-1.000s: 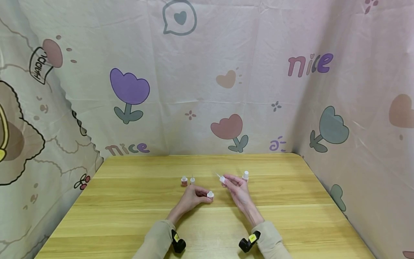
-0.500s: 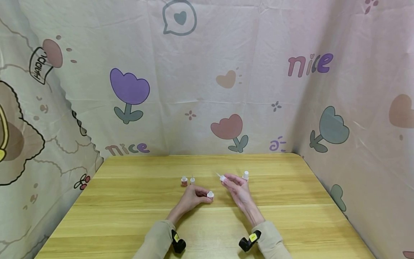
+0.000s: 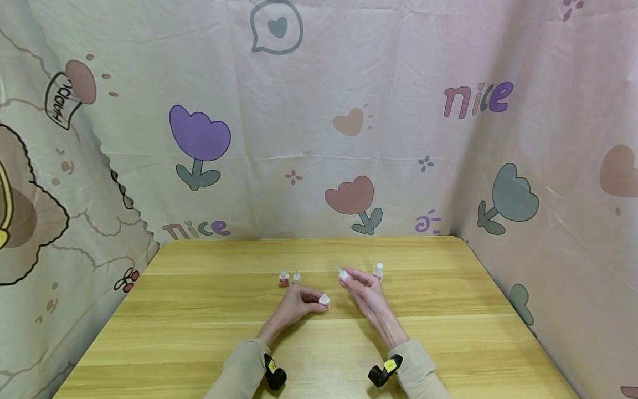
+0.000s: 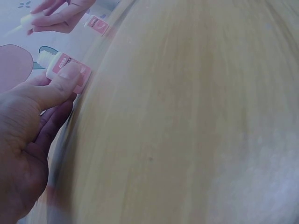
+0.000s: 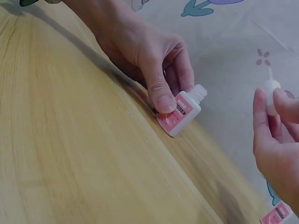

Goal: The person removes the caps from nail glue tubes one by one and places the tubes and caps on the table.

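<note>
A small white bottle with a pink label [image 5: 180, 114] stands uncapped on the table, its threaded neck showing. My left hand [image 3: 296, 302] pinches it between thumb and fingers from the left side. Up and to the right, clear of the table, my right hand [image 3: 368, 291] holds a white cap [image 5: 272, 99] by its sides. A thin pale applicator sticks out of that cap, pointing up and to the left in the head view. Bottle and cap are apart.
Another uncapped bottle [image 3: 284, 280] stands behind my left hand, with a second white cap [image 3: 297, 277] next to it, its thin applicator upward. A capped bottle [image 3: 379, 269] stands behind my right hand. The wooden table [image 3: 199, 327] meets a printed cloth backdrop [image 3: 279, 205] at its far edge.
In my right hand the cap has turned slightly, its applicator tip shifting a little to the right. My left hand and the bottle have stayed in place.
</note>
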`<state>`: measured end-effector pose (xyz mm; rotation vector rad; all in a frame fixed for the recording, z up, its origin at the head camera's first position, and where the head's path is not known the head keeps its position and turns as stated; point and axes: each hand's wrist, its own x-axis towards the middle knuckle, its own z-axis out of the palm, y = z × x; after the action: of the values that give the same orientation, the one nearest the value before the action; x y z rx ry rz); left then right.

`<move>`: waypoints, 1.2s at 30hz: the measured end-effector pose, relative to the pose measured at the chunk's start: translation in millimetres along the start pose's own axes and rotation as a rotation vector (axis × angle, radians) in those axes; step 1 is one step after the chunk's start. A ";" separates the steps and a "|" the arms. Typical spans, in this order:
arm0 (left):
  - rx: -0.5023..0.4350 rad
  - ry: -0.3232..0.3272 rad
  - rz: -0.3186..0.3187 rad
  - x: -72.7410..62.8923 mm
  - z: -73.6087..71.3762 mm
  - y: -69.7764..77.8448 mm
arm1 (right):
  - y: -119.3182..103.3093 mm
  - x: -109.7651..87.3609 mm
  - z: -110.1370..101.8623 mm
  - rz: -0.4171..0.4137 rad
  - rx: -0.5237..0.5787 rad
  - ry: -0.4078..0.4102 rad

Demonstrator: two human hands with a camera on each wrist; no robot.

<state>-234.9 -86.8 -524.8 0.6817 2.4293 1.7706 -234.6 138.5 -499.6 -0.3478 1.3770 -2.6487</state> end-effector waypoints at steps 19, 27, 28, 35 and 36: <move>0.036 -0.005 -0.012 1.1 -0.5 -0.5 | -0.8 -1.3 1.4 0.092 -0.109 0.064; 0.032 -0.003 -0.018 1.4 -0.4 -1.3 | -0.7 0.4 1.1 0.095 -0.085 0.050; 0.031 -0.002 -0.017 1.5 -0.4 -1.5 | -0.6 0.5 0.7 0.093 -0.084 0.047; 0.036 0.002 -0.024 1.2 -0.3 -2.5 | 0.5 2.0 -1.4 0.097 -0.164 0.088; 0.037 0.003 -0.023 1.1 -0.1 -2.6 | 0.6 2.2 -1.6 0.103 -0.176 0.098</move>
<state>-236.8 -87.1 -526.9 0.6527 2.4675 1.7232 -237.2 138.9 -500.7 -0.1621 1.6164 -2.4997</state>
